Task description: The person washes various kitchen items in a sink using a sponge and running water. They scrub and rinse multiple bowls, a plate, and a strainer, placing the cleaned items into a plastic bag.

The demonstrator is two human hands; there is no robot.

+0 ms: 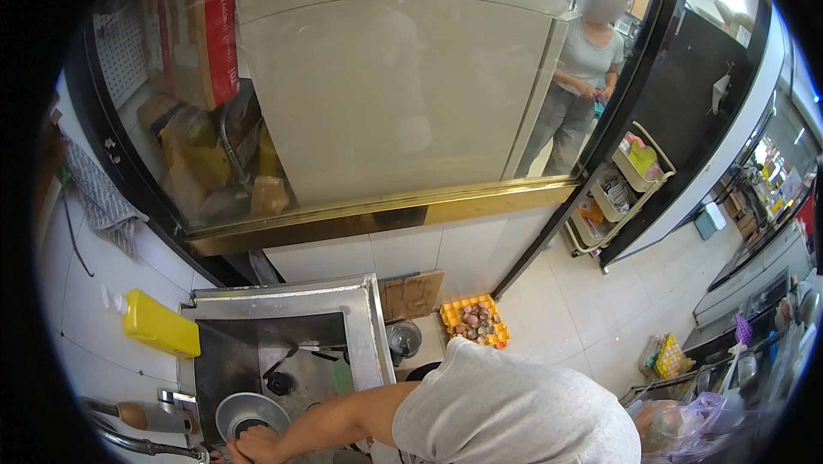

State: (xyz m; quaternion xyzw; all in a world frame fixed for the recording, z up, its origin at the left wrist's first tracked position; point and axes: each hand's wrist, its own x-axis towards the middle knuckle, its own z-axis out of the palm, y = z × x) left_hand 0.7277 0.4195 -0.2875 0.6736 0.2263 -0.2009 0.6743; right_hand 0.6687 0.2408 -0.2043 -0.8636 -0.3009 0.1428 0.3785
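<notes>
My right hand (257, 445) reaches in from the right over a round grey metal bowl (226, 414) in the stainless steel sink (363, 348). Its fingers are bent at the bowl's near side; whether they grip the bowl or something in it is unclear. A dark round shape shows inside the bowl. Skin at the bottom edge, left of my right hand, appears to be part of my left hand (220, 455), mostly cut off. On the sink floor lie a black-handled utensil (281, 361), a small black round item (279, 383) and a green piece (342, 376).
A curved metal faucet (148, 446) and a yellow pump bottle (162, 324) stand left of the sink. Right of it are a glass jug (404, 339), a wooden board (411, 295) and an orange egg tray (453, 316) holding shells. A person (588, 65) stands behind the glass.
</notes>
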